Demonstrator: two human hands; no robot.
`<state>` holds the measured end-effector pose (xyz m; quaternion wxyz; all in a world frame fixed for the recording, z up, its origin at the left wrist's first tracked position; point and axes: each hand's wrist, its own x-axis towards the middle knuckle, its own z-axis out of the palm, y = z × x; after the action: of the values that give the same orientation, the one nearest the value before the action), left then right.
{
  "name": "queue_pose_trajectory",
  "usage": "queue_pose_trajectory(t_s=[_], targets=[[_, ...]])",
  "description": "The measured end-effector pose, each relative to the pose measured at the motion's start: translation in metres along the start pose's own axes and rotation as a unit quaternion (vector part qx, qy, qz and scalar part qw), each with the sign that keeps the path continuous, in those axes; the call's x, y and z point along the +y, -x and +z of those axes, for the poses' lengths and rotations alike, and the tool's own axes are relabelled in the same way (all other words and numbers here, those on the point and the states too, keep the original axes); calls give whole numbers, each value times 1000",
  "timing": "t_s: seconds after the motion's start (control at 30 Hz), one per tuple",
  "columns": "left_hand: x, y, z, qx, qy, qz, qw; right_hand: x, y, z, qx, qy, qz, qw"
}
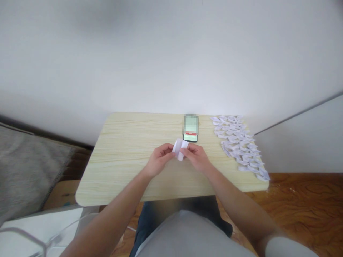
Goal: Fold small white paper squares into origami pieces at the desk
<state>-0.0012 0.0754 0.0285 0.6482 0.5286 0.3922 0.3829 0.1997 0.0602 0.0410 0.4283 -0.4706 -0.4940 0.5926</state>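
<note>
A small folded piece of white paper (180,150) is held just above the middle of the light table, with a crease or overlap running down it so that two bands show side by side. The person's bare left hand (158,160) pinches its left edge between thumb and bent fingers, and the bare right hand (198,157) pinches the right part the same way, its thumb lying on the front face. The two hands are near each other, with only the paper between them.

Just beyond the paper lies a dark-edged rectangular phone with a lit pale-green screen (190,137) — most of its display is blurred into blocks, though a red band shows near the lower end. To the right, well apart from the hands, many small pointed folded white paper pieces (237,142) lie close together in uneven rows, reaching from the far edge down to the near right corner.

All this is on a pale wood-grain tabletop with rounded corners (128,142), set against a plain whitish wall (160,64). Below the near edge are the person's light grey shirt (193,235) and dark trousers (147,217). Glossy reddish-brown wood flooring (308,210) shows at right; a grey textured cloth (26,164) spreads at left — its lower end is near a white flat surface (64,223).
</note>
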Motion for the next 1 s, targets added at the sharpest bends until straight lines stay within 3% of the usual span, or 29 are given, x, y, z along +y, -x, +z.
queue_pose_trajectory(t_s=[0.17,0.37,0.53,0.63,0.77,0.9,1.0], targets=[[7,6,5,104,44,0,994,-12,13,-8,-27,-4,-23,999],[36,14,21,142,54,29,988,-11,24,-19,-28,8,9,1000],[57,20,33,127,50,53,989,-19,37,-22,31,-23,-49,998],[65,20,38,113,50,43,991,-32,46,-28,56,92,-145,984],[66,18,41,86,65,8,994,-47,53,-36,40,233,-258,937],[64,17,40,42,65,-71,994,-49,53,-39,44,233,-244,940],[66,18,37,45,-81,-52,994,-46,51,-38,55,148,-161,974]])
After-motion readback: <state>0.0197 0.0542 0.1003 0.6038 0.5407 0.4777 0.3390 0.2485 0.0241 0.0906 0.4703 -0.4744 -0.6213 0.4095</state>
